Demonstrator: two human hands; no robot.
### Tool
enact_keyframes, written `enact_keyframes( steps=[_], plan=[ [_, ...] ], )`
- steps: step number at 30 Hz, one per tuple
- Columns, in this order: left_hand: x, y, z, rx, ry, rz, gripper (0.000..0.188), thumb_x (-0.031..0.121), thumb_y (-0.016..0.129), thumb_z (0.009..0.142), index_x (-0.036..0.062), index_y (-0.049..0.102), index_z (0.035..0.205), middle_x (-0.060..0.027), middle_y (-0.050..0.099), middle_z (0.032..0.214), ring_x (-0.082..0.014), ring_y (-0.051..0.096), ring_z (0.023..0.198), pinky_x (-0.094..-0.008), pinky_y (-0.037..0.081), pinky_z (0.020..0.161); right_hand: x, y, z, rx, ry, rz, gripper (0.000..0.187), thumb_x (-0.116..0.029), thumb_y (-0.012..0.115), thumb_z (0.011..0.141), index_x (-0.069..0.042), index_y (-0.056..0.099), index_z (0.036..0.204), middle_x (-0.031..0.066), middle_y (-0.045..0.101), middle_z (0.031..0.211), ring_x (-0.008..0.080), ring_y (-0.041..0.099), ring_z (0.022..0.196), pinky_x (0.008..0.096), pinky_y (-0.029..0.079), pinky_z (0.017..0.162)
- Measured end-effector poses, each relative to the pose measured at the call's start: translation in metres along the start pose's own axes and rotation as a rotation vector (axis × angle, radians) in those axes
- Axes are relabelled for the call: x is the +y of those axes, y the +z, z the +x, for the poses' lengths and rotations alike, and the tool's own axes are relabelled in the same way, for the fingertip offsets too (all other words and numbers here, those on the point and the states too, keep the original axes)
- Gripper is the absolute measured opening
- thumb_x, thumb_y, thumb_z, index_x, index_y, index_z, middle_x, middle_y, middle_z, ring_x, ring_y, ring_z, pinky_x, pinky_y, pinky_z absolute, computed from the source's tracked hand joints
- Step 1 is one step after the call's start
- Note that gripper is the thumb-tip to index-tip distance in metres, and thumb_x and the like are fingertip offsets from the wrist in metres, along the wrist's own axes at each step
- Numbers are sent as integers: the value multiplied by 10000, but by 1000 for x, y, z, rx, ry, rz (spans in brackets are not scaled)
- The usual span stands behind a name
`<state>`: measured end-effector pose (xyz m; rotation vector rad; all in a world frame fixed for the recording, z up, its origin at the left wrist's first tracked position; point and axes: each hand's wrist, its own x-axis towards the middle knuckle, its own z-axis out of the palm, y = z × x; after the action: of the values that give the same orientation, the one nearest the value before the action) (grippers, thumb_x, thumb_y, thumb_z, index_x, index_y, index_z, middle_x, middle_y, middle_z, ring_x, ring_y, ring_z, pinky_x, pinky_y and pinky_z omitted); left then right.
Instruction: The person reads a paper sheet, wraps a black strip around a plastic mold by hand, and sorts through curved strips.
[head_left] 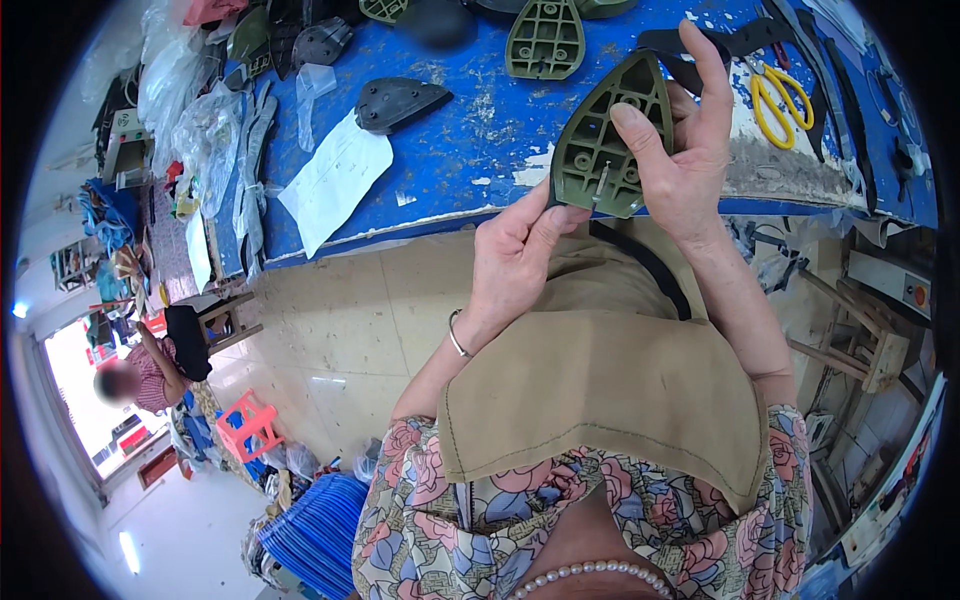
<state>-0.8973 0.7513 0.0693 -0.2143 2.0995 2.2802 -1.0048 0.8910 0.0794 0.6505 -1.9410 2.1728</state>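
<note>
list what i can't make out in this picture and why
All in the head view:
Outer face of the held green shell: turned from the camera.
Some fingertips of the right hand: behind that shell.
Upper end of the white sheet: under a dark shell.
Ribbed green piece: cut by the top edge.
Dark shape: blurred.

A workshop: moulded green parts [592,150], one held, more on the scuffed blue counter [440,170] at twelve o'clock, with scissors [758,107] at two and plastic bags [208,130] at ten. A grey box [882,282] near the rim at three may house machine controls.
</note>
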Motion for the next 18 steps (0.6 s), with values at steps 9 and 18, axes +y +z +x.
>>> enact_keyframes(
  steps=[9,18],
  plan=[
    [6,-12,-11,-11,19,270,294,45,456,960,-47,550,1223,-139,685,956,-187,663,850,-301,530,789,-15,-6,27,-82,145,151,729,68,600,811,-2,236,1439,130,420,1345,148,570,946,261,468,780],
    [-3,3,-17,128,-40,-57,304,96,446,972,-67,545,1209,-170,677,949,-205,662,793,-300,519,745,-11,2,7,-116,10,-172,706,23,619,819,-45,275,1432,152,551,1159,134,598,878,240,478,735]
  ],
)
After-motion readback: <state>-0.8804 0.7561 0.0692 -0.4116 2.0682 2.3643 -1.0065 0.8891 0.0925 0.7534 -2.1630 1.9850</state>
